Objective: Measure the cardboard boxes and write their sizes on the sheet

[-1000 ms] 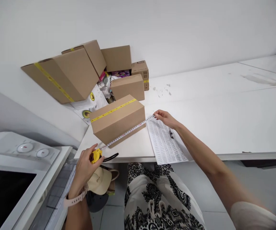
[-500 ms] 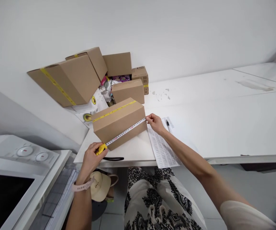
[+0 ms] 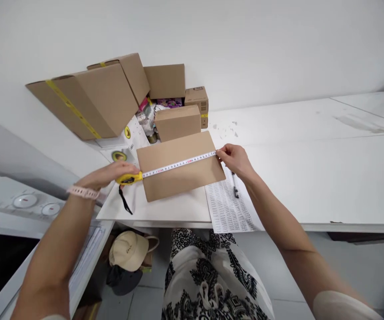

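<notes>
A brown cardboard box [image 3: 185, 181] lies on the white table [image 3: 178, 206], its broad plain side toward me. Across that side runs the white blade of a yellow tape measure [image 3: 129, 178], pulled out from left to right. My left hand [image 3: 115, 172] is closed on the yellow case at the box's left edge, and a black wrist strap [image 3: 124, 201] dangles from it. At the right edge, the fingers of my right hand [image 3: 235, 159] pinch the blade's end against the box. Below that hand are a printed sheet [image 3: 225, 209] and a pen [image 3: 235, 189].
Larger taped boxes [image 3: 88, 98] lean at the back left beside an open box of packaged goods [image 3: 152, 118]. A smaller carton [image 3: 177, 123] stands behind the measured box. A microwave [image 3: 21, 209] is at my left; caps [image 3: 130, 251] sit under the table.
The box has turned so its plain broad side faces up toward me. Both hands have moved up, with the tape now across this side. The left hand also shifted left.
</notes>
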Available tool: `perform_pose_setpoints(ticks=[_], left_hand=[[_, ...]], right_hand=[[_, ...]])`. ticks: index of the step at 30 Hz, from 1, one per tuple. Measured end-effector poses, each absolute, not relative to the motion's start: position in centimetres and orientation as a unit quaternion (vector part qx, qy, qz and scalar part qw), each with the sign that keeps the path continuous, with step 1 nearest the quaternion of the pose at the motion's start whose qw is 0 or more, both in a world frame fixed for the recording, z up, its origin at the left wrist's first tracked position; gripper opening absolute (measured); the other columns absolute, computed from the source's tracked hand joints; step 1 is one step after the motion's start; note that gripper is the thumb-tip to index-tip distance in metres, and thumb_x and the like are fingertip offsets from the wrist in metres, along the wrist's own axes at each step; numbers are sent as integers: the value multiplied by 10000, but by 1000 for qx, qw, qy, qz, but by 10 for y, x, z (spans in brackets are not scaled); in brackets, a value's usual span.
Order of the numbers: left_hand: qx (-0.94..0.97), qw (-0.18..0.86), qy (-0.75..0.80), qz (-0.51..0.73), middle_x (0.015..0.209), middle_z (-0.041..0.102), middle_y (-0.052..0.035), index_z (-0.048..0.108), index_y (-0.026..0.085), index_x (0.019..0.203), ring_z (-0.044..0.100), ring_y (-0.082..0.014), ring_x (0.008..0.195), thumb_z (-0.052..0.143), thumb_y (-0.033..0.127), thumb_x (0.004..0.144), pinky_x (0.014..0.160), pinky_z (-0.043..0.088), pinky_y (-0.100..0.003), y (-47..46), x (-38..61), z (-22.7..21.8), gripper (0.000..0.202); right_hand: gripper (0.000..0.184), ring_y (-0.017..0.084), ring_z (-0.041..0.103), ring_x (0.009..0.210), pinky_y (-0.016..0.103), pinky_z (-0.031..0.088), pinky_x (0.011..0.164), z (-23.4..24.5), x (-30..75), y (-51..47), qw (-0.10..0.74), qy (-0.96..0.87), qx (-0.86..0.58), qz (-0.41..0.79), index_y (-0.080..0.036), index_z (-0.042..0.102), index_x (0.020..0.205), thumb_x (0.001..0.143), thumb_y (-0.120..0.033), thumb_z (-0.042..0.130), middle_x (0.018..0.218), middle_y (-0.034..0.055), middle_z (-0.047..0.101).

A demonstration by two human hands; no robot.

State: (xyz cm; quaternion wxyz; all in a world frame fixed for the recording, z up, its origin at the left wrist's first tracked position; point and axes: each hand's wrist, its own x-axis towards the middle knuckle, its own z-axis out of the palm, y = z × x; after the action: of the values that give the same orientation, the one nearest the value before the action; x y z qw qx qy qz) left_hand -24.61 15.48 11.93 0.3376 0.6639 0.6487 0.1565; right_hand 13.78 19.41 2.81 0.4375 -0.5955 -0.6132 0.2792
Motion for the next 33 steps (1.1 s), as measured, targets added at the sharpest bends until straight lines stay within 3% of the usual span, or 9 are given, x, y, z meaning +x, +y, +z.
perform_pose_setpoints(ticks=[2,10,20,33], left_hand=[[657,377,644,106,618,636,-34,710,150,661,572,-186,608,663,526,696,481,439,-236,184,-248,120,381],[618,427,656,74,711,697,-66,725,152,714,608,-194,637,659,451,669,460,468,-238,243,-252,115,310],[607,433,659,94,750,708,-82,711,138,707,590,-176,641,636,404,675,442,443,-213,245,-254,115,279],[609,430,665,54,695,665,-43,698,165,751,589,-177,622,675,450,658,444,452,-217,248,-267,116,301]], right_hand=[[148,187,604,722,300,423,658,24,127,221,415,-611,-631,240,-201,608,713,809,-309,575,779,42,709],[133,231,622,830,314,402,682,21,96,278,330,-596,-703,206,-214,644,796,832,-308,558,926,69,735],[153,220,610,831,316,373,667,14,100,281,343,-607,-688,202,-234,664,889,825,-331,565,927,43,723],[134,215,596,792,325,403,707,11,101,283,370,-616,-662,212,-225,623,792,807,-334,546,864,41,703]])
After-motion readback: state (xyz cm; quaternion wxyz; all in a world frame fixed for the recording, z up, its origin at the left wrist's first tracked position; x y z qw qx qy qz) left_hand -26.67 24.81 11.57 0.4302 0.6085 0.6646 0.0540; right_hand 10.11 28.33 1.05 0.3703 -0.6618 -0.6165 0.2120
